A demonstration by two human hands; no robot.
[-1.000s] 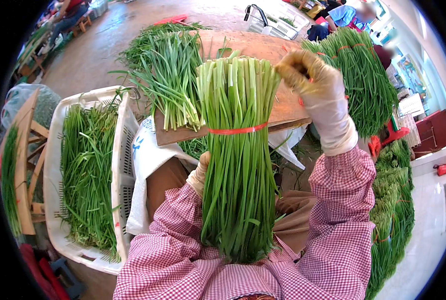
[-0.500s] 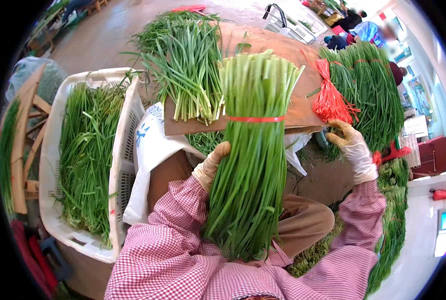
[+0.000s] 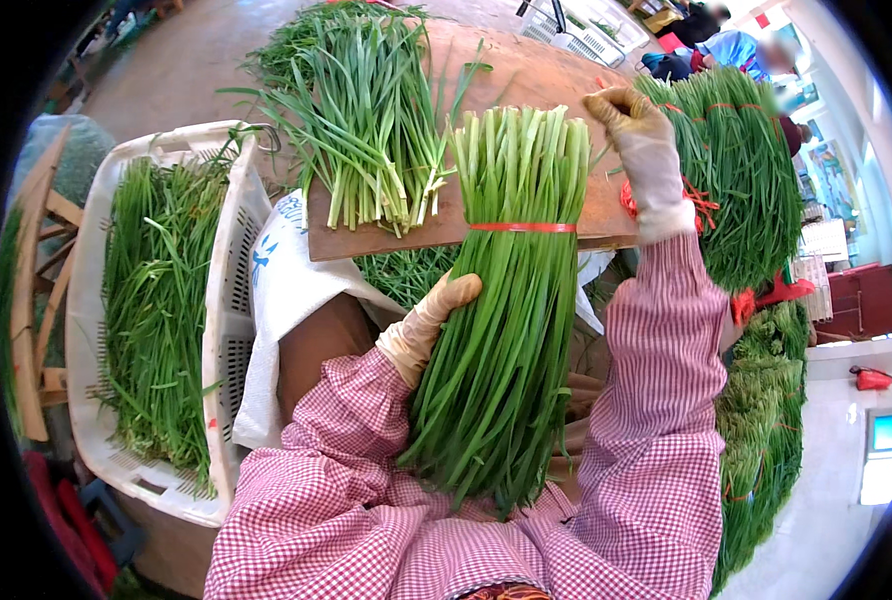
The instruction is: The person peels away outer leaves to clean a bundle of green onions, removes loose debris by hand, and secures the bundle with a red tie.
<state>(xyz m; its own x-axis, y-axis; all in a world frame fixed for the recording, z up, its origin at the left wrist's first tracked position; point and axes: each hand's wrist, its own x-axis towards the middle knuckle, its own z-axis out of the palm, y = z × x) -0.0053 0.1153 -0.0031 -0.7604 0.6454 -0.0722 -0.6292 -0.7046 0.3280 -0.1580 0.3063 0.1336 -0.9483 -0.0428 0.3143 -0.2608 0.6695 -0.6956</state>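
Observation:
A thick bunch of garlic chives (image 3: pixel 506 330) stands upright before me, pale cut ends up, with a red band round its upper part. My left hand (image 3: pixel 441 312), in a pale glove, is closed round its left side; the thumb shows and the other fingers are hidden behind the leaves. Above the board, my right hand (image 3: pixel 634 125), in a stained glove, is closed in a pinch at the top end of a bundle of red ties (image 3: pixel 701 207). Its wrist hides most of that bundle. Loose chives (image 3: pixel 371 150) lie on the board's left part.
The brown board (image 3: pixel 506 65) lies ahead over a white sack (image 3: pixel 271 340). At left stands a white crate (image 3: pixel 221 400) full of chives. Banded chive bunches (image 3: pixel 741 190) are stacked at right, with more (image 3: pixel 761 410) below. Another person (image 3: pixel 731 55) sits at the far right.
My right hand has moved up and left from beside the red ties to their top end, its fingers closing. The chive bunch stays in my left hand. The view has shifted slightly.

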